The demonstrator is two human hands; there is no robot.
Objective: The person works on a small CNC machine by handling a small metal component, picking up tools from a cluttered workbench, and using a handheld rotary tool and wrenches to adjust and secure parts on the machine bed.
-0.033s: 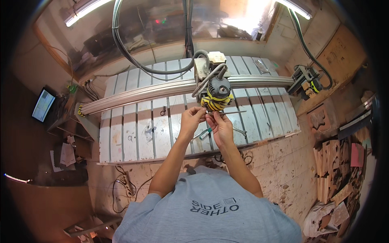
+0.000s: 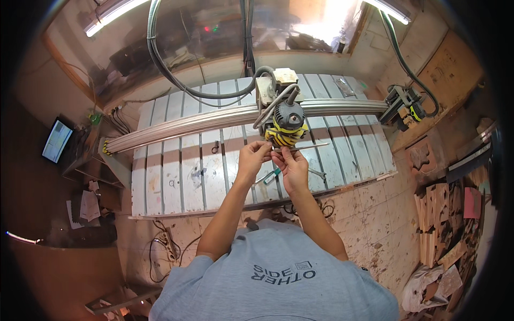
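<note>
My left hand is pinched at the underside of the yellow-and-black spindle motor, on something small I cannot make out. Just right of it, my right hand has its fingers closed on a thin metal rod that sticks out to the right below the motor. On the slatted white machine bed below lie a metal wrench and a teal-handled tool, partly behind my hands. A small dark ring-shaped part lies to the left.
The aluminium gantry beam spans the bed, with looped grey hoses above. A monitor stands at the left, a second yellow-black unit hangs at the right end. Stacked wood offcuts are at right; cables lie on the floor.
The free end of the thin rod has shifted slightly up and to the right. My hands remain in much the same place at the motor's underside.
</note>
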